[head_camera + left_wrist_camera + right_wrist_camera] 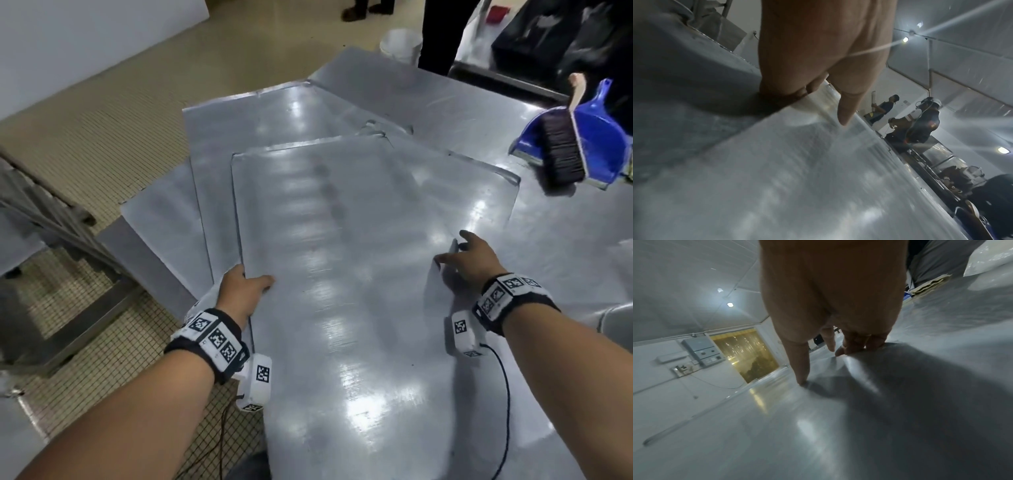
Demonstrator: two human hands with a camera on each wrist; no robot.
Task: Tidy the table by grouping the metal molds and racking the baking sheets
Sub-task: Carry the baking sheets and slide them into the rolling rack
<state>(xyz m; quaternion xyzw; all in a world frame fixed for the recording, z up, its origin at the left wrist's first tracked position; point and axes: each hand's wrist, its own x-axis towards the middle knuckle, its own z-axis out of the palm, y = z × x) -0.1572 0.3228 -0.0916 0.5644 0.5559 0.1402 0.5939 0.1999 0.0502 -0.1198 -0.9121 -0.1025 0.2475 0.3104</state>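
Several flat metal baking sheets lie fanned on the steel table (568, 246). The top baking sheet (325, 240) runs towards me. My left hand (247, 287) grips its left edge, thumb on top and fingers tucked under, as the left wrist view shows at the sheet (797, 178) under the hand (822, 105). My right hand (458, 254) is at the sheet's right edge. In the right wrist view its thumb tip presses the sheet (777, 426) and the hand's (824, 365) outer fingers curl on the rim. Lower sheets (212, 147) stick out left and right (472, 181).
A blue dustpan (596, 137) with a black brush (561, 147) lies at the table's back right. A metal rack frame (51, 212) stands on the tiled floor to the left. A white bucket (400, 42) and standing people are beyond the table. A rounded metal item (616, 318) shows at the right edge.
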